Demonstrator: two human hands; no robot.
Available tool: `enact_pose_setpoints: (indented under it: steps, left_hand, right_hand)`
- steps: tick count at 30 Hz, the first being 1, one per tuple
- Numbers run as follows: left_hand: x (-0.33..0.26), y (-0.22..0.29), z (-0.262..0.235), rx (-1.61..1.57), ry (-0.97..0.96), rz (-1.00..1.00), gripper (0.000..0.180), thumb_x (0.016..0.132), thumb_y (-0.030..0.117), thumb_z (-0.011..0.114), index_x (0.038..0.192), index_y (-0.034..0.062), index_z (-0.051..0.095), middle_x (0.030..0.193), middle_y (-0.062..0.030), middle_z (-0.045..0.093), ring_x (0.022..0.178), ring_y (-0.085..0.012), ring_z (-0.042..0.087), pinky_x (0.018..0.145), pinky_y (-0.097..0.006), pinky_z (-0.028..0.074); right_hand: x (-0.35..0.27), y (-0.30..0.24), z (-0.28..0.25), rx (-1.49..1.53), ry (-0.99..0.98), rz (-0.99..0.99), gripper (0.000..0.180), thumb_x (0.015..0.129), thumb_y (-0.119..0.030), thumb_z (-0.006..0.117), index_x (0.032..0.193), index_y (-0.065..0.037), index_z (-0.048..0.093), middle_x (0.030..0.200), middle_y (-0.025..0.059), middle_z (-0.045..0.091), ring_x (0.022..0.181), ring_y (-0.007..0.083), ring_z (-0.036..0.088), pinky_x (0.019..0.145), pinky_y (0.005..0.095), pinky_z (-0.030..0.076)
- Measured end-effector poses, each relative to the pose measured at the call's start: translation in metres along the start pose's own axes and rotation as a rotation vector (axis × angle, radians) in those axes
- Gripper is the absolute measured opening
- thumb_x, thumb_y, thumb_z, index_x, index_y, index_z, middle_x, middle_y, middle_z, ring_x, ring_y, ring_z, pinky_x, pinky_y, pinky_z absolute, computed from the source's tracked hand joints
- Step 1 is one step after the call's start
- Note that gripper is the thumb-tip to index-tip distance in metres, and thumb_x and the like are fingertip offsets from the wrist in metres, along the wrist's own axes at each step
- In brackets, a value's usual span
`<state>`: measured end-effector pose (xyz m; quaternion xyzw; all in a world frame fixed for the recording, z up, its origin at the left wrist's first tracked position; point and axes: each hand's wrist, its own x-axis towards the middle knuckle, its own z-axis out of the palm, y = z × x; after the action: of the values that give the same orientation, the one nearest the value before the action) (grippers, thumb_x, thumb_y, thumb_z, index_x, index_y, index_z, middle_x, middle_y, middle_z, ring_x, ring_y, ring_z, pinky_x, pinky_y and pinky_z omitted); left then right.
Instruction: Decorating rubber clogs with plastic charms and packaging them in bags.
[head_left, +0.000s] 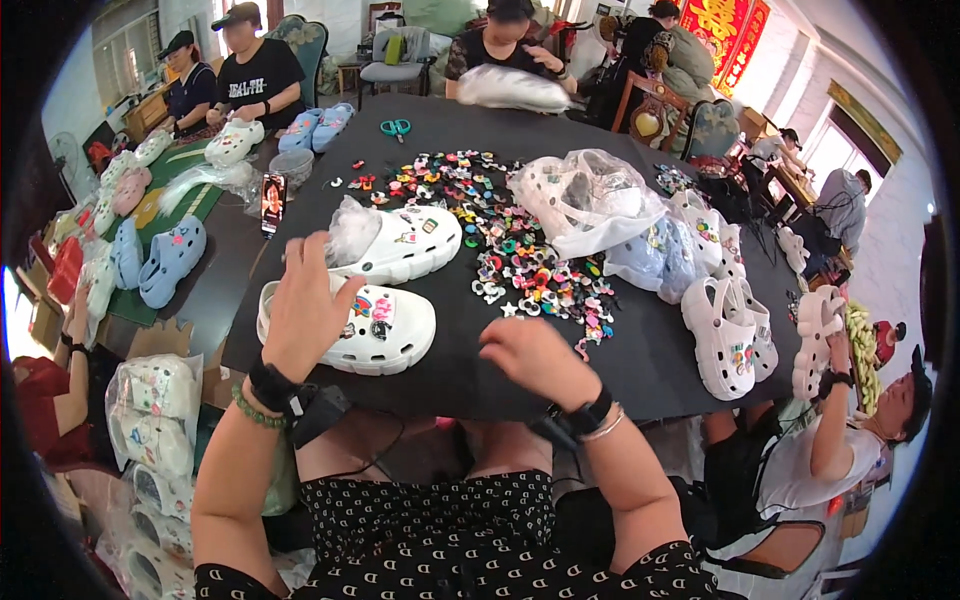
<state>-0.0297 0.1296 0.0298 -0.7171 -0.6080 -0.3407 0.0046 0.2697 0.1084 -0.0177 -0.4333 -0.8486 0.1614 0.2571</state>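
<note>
Two white clogs lie in front of me with toes to the right. The nearer clog (405, 335) carries colourful charms on its upper, a rainbow and a pink figure among them. My left hand (308, 305) is over its heel and opening, fingers stretched and thumb apart, hiding that part. Behind it, the second clog (420, 240) bears a few charms and has clear plastic wrap (352, 230) in its opening. My right hand (535, 355) hovers right of the nearer clog, fingers curled together; anything in them is hidden. Just beyond spreads a heap of loose shoe charms (520, 265).
Plastic-wrapped white clogs (590, 200) stand beyond the charms, and more white clogs (720, 335) at the right edge. Teal scissors (396, 128) lie at the back; a phone (272, 205) stands left. A co-worker opposite handles a blurred white bag (515, 90). Others work on both sides.
</note>
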Motion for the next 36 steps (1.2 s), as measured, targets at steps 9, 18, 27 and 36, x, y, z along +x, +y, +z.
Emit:
enact_pose_setpoints:
  steps: [9, 18, 27, 36]
  left_hand:
    - [0.05, -0.013, 0.041, 0.094, -0.164, -0.078, 0.052, 0.086, 0.045, 0.065, 0.109, -0.0018, 0.066, 0.097, -0.0207, 0.067, 0.102, -0.0386, 0.056, 0.088, -0.047, 0.045]
    - [0.065, -0.003, 0.055, 0.165, -0.31, -0.23, 0.056, 0.083, 0.056, 0.065, 0.087, 0.0003, 0.071, 0.078, -0.0182, 0.068, 0.078, -0.0358, 0.066, 0.074, -0.047, 0.051]
    - [0.049, -0.027, 0.066, 0.018, -0.153, 0.04, 0.033, 0.087, 0.035, 0.066, 0.075, 0.0051, 0.063, 0.074, -0.0142, 0.065, 0.077, -0.035, 0.063, 0.068, -0.048, 0.047]
    - [0.034, -0.028, 0.066, -0.055, -0.023, 0.199, 0.032, 0.082, 0.029, 0.071, 0.067, 0.0038, 0.059, 0.065, -0.0117, 0.058, 0.069, -0.0318, 0.058, 0.063, -0.045, 0.043]
  right_hand:
    - [0.016, 0.064, -0.023, -0.221, 0.11, 0.194, 0.023, 0.074, -0.014, 0.076, 0.086, -0.001, 0.061, 0.08, 0.0142, 0.063, 0.081, 0.0327, 0.062, 0.072, 0.0422, 0.049]
    - [0.05, 0.077, 0.007, -0.22, -0.115, 0.381, 0.038, 0.064, -0.024, 0.088, 0.08, -0.002, 0.061, 0.083, 0.0144, 0.065, 0.087, 0.0329, 0.064, 0.076, 0.042, 0.05]
    - [0.042, 0.077, 0.015, -0.397, -0.039, 0.261, 0.025, 0.071, -0.02, 0.081, 0.08, -0.002, 0.066, 0.086, 0.0163, 0.067, 0.09, 0.0345, 0.065, 0.077, 0.0434, 0.051]
    - [0.082, 0.054, 0.012, -0.136, 0.001, 0.159, 0.027, 0.067, -0.01, 0.081, 0.084, -0.002, 0.061, 0.09, 0.0143, 0.062, 0.092, 0.0333, 0.06, 0.079, 0.0412, 0.049]
